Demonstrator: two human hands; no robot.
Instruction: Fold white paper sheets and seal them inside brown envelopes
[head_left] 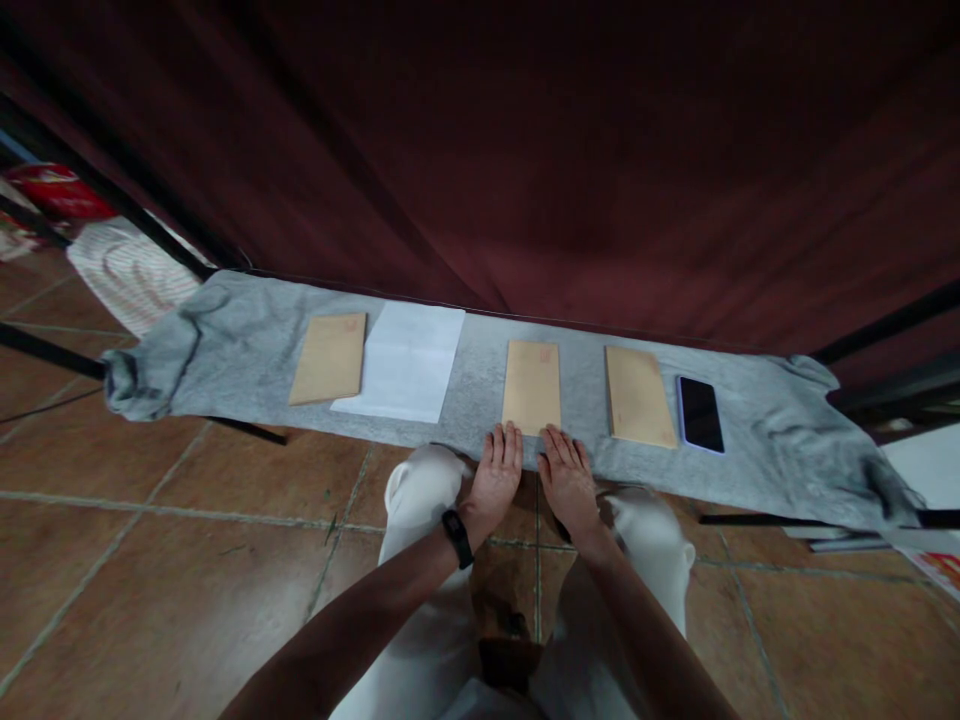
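My left hand (496,472) and my right hand (568,475) lie flat, fingers together, on the near edge of a narrow table covered in grey cloth (247,340). Their fingertips touch the near end of a tan envelope (532,386) lying just beyond them. A second tan envelope (639,395) lies to its right, next to a black phone (700,413). Further left a white sheet of paper (405,361) rests beside a third tan envelope (330,357). A black band sits on my left wrist. Neither hand holds anything.
A dark red curtain (525,150) hangs right behind the table. The floor is brown tile (150,560). A striped cloth bundle (131,270) and red items sit at the far left. Black metal bars cross at left and right. My knees in white trousers are under the table edge.
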